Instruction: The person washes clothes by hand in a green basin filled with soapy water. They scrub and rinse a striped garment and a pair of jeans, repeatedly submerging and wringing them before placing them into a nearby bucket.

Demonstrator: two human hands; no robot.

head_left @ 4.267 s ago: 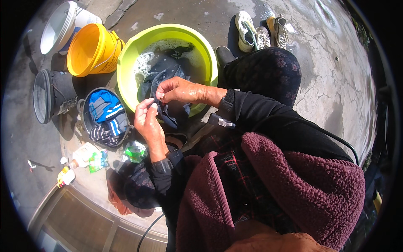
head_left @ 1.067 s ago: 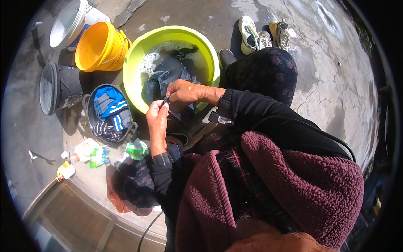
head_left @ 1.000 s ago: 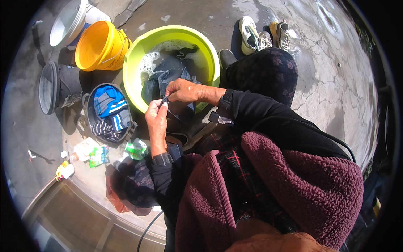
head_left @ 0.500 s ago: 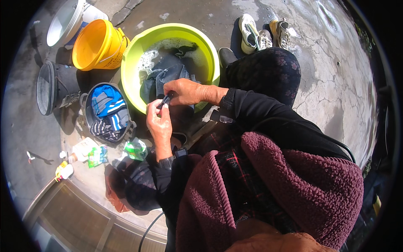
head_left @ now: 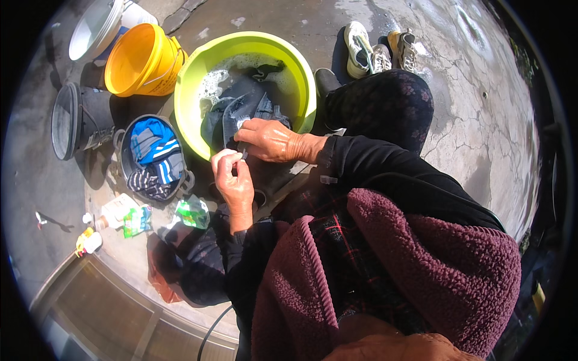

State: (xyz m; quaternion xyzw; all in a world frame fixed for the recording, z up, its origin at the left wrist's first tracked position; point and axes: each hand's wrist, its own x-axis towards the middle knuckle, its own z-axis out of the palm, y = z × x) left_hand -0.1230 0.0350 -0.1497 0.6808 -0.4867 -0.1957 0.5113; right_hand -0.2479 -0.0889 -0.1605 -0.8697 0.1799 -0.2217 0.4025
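Observation:
A dark grey-blue garment (head_left: 236,112) lies partly in soapy water in a lime-green tub (head_left: 185,93), one end drawn up to the near rim. My right hand (head_left: 272,139) is closed on the garment's edge there, knuckles up. Just below and left of it, my left hand (head_left: 233,183) pinches the tip of the same dark edge between thumb and fingers. The two hands almost touch. What part of the garment lies between them is mostly hidden by my fingers. White suds (head_left: 212,87) float along the tub's left side.
Left of the tub stand a dark basket (head_left: 124,157) of blue and striped clothes, a yellow bucket (head_left: 129,63), a black bucket (head_left: 66,123) and a white bucket (head_left: 90,33). Bottles and a green packet (head_left: 192,213) lie nearer. Shoes (head_left: 358,51) sit beyond my knee.
My right hand has shifted slightly down and right, its fingers now more over the cloth. My left fingers have curled tighter around the dark edge.

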